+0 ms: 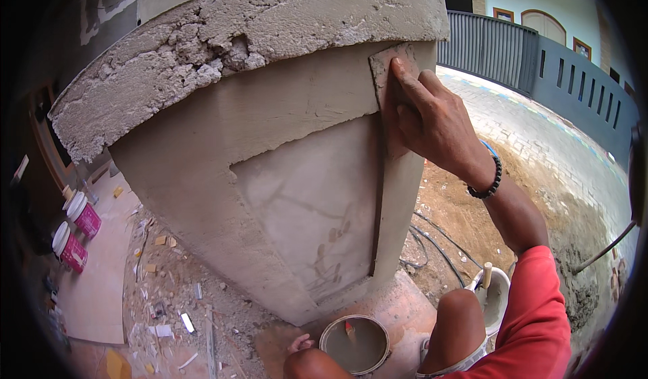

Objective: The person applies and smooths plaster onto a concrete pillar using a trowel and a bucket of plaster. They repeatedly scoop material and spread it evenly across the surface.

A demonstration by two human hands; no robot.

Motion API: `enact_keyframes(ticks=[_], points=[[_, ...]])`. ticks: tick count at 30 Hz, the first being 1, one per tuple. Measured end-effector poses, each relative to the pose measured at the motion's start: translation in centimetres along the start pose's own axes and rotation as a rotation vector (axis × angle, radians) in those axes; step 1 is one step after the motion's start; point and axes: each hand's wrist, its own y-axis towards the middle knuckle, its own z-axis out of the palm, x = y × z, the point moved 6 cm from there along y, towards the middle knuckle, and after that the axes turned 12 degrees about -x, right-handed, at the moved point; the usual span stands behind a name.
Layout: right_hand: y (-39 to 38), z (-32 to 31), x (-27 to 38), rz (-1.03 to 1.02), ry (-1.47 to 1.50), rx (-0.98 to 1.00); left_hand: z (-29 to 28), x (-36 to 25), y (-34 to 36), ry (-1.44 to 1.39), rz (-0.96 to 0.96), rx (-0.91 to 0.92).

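Note:
My right hand [439, 126] grips a plastering float [386, 75], a flat worn pinkish board smeared with grey. Its face lies against the plastered right corner of a concrete pillar, just under the rough overhanging cap [270, 31]. My index finger stretches along the board. Below the float, a smoother recessed panel [310, 197] is framed by raised plaster [196, 149]. My left hand [300, 343] is low down beside my knee, mostly hidden, with loosely bent fingers and nothing seen in them. Near it stands a round bucket [386, 332] of murky water with a red-and-tan tool in it.
A white bucket [498, 305] with a wooden-handled tool stands right of my knee. Black hoses [439, 244] lie on the sandy soil. Rubble and scraps [169, 305] cover the ground at left, near two pink-and-white pails [71, 247]. A grey gate [486, 48] stands behind.

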Motion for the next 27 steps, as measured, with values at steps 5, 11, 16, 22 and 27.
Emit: enact_keyframes(ticks=[5, 11, 16, 22, 27], points=[[-6.9, 1.0, 0.4, 0.043, 0.082, 0.162, -0.7, 0.1, -0.4, 0.006, 0.002, -0.005], [-1.4, -0.8, -1.0, 0.124, 0.052, 0.064, -0.5, 0.2, -1.1, 0.017, 0.0, 0.0], [-3.6, 1.3, -0.8, 0.13, 0.066, 0.001, -0.5, 0.4, -1.3, 0.017, -0.002, -0.007], [-8.0, -0.1, -0.5, 0.148, 0.104, 0.133, -1.1, 0.8, -1.9, 0.027, 0.0, -0.007], [-0.9, -0.4, -2.7, 0.181, 0.003, -0.017, -0.9, 1.6, -2.4, 0.03, 0.003, -0.005]])
